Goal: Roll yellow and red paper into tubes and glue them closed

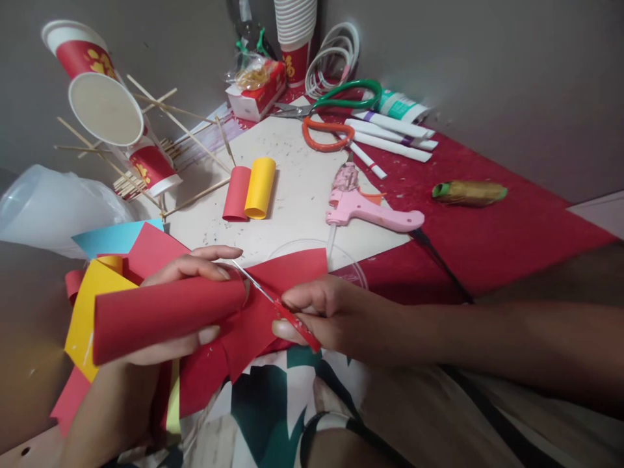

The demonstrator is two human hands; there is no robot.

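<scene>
My left hand is wrapped round a rolled tube of red paper, held level over my lap. My right hand is closed on small red-handled scissors, whose metal blades point at the tube's right end. Loose red paper sheets lie under both hands. A yellow sheet and a blue sheet lie to the left beneath the tube.
On the cardboard board lie a red roll, a yellow roll and a pink glue gun. Behind are large scissors, glue sticks, stacked cups, a cup-and-stick structure and a gold spool.
</scene>
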